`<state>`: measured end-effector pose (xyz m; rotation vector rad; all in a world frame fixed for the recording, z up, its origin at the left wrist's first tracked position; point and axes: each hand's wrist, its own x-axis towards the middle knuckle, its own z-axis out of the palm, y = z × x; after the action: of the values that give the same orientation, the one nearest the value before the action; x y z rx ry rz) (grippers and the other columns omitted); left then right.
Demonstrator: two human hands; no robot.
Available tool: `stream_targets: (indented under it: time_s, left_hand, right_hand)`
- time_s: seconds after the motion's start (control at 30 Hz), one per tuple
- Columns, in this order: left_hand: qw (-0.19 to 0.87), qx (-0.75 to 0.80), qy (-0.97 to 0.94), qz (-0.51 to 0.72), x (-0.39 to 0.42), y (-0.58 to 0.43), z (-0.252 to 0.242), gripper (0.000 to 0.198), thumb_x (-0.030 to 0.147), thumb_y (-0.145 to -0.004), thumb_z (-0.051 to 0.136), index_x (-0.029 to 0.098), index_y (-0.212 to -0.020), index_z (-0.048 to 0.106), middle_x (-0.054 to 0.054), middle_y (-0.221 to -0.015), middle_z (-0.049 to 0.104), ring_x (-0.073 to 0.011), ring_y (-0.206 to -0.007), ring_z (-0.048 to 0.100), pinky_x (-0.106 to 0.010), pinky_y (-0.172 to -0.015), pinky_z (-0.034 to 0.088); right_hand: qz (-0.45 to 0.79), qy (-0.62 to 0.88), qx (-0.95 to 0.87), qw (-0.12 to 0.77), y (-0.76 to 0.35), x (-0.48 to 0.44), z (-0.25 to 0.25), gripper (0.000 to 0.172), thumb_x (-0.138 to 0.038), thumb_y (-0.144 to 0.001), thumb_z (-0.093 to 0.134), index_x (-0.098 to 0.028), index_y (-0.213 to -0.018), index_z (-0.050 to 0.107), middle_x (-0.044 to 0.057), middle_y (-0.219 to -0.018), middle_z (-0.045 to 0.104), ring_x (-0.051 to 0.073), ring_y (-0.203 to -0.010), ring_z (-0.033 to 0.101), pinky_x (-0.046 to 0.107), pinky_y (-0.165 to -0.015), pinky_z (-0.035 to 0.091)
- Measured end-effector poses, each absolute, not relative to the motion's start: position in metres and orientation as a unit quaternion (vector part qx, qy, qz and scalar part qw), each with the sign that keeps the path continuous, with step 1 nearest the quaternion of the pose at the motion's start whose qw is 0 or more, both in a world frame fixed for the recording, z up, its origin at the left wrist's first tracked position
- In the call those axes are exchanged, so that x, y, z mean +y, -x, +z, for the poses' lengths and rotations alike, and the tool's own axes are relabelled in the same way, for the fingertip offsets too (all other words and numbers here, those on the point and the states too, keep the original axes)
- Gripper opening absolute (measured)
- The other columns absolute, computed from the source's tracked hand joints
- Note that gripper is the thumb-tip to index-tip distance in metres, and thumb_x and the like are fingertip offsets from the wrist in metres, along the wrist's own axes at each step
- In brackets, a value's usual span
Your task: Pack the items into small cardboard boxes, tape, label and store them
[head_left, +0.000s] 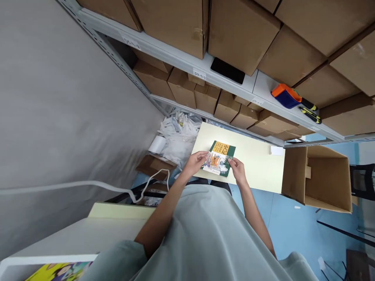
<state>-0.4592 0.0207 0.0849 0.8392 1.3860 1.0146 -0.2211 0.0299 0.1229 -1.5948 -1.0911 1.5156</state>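
Observation:
A green and yellow book [220, 158] with a picture on its cover lies on the pale cream table [254, 164]. My left hand [197, 161] grips the book's left edge, fingers curled over it. On the other side, my right hand [236, 168] pinches its right edge. Both hands rest low over the table's near side.
An open empty cardboard box [319, 177] stands at the table's right end. A small white item [276, 150] lies on the table. Shelves [187, 62] of cardboard boxes, a black phone [227, 70] and an orange-blue tool [285, 96] are behind. White plastic bags [175, 136] pile left.

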Motion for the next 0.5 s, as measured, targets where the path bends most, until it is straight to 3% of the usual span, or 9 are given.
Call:
stream_targets:
  time_s: [0.13,0.23,0.5]
  left_hand:
    - [0.571,0.645,-0.285,0.421,0.035,0.464,0.027,0.035,0.029,-0.069,0.084,0.018,-0.101,0.076,-0.013,-0.108,0.084,-0.0294,-0.107,0.080,-0.045,-0.102,0.065]
    - [0.559,0.668,-0.264,0.415,0.056,0.472,0.004,0.039,0.016,-0.064,0.076,0.015,-0.103,0.075,-0.015,-0.113,0.083,-0.0312,-0.113,0.079,-0.050,-0.110,0.061]
    - [0.533,0.709,-0.244,0.394,0.128,0.485,-0.030,0.035,0.012,-0.060,0.072,0.014,-0.095,0.074,-0.017,-0.109,0.082,-0.0376,-0.117,0.076,-0.052,-0.107,0.061]
  right_hand:
    - [0.629,0.605,-0.373,0.315,0.240,0.054,0.057,0.061,-0.062,-0.071,0.086,-0.019,-0.112,0.071,0.007,-0.091,0.085,0.028,-0.090,0.080,0.045,-0.092,0.063]
    - [0.645,0.603,-0.367,0.293,0.256,0.083,0.020,0.056,-0.051,-0.072,0.087,-0.020,-0.115,0.068,0.005,-0.090,0.085,0.026,-0.084,0.079,0.045,-0.088,0.064]
    - [0.596,0.650,-0.417,0.220,0.285,0.173,-0.027,0.039,-0.034,-0.077,0.079,-0.017,-0.112,0.073,0.004,-0.084,0.081,0.024,-0.087,0.076,0.041,-0.089,0.062]
